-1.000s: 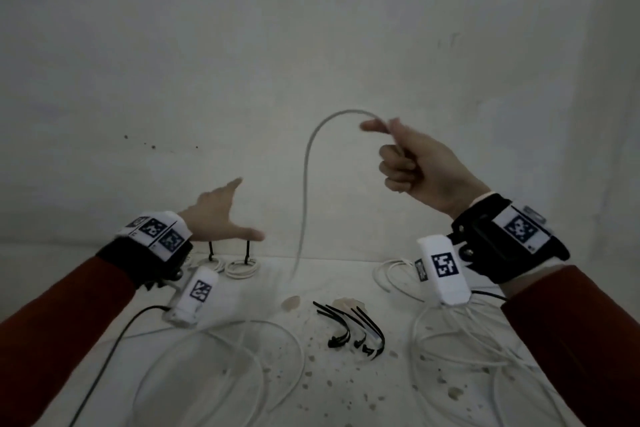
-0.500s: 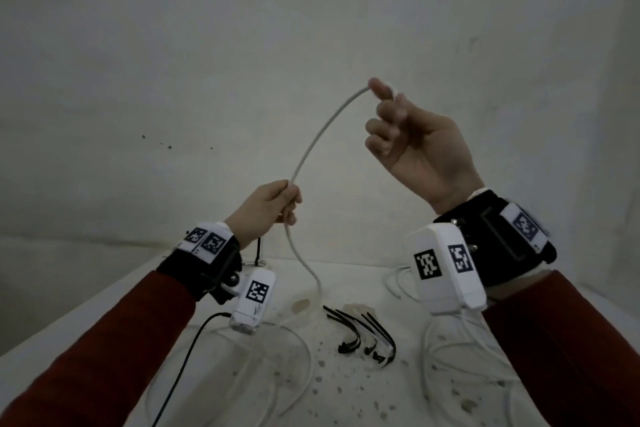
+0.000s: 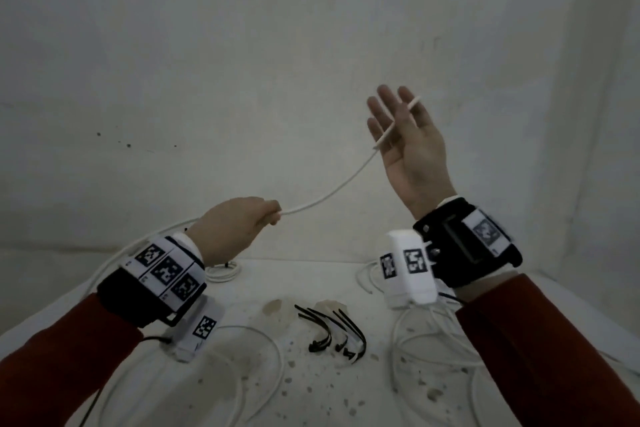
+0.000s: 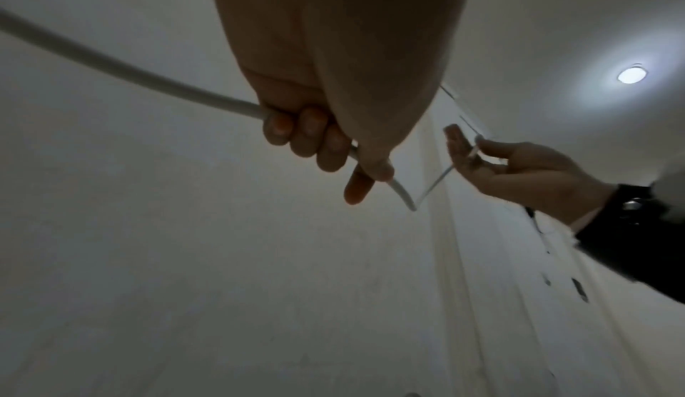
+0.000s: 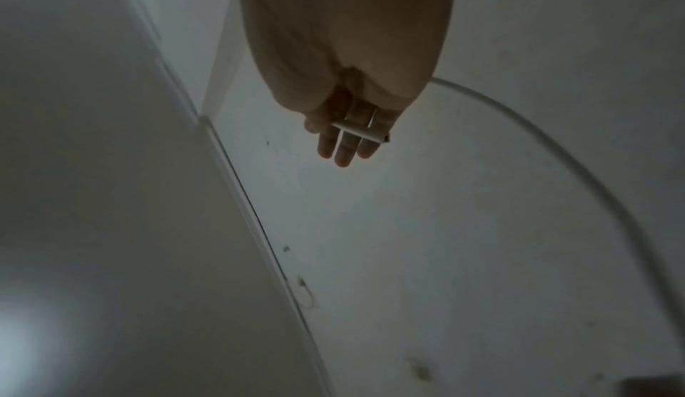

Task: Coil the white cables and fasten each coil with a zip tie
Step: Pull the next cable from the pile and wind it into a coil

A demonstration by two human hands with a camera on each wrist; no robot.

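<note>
A white cable (image 3: 329, 196) stretches in the air between my two hands, above the table. My left hand (image 3: 239, 229) grips it in a fist, and the cable runs on past my left wrist towards the table. The left wrist view shows the fingers (image 4: 315, 139) curled round the cable (image 4: 129, 69). My right hand (image 3: 405, 139) is raised higher, palm towards me, fingers straight. The cable's end lies across those fingers (image 5: 348, 145), and the thumb pinches it there. Several black zip ties (image 3: 332, 333) lie on the table between my arms.
A small coil (image 3: 221, 272) fastened with black ties lies at the back of the white, stained table (image 3: 311, 277). Loose white cable loops lie at the left front (image 3: 270, 350) and under my right forearm (image 3: 415, 340). A grey wall stands close behind.
My left hand came up, took hold of the cable and moved down along it. My right hand rose and straightened its fingers, keeping the cable's end.
</note>
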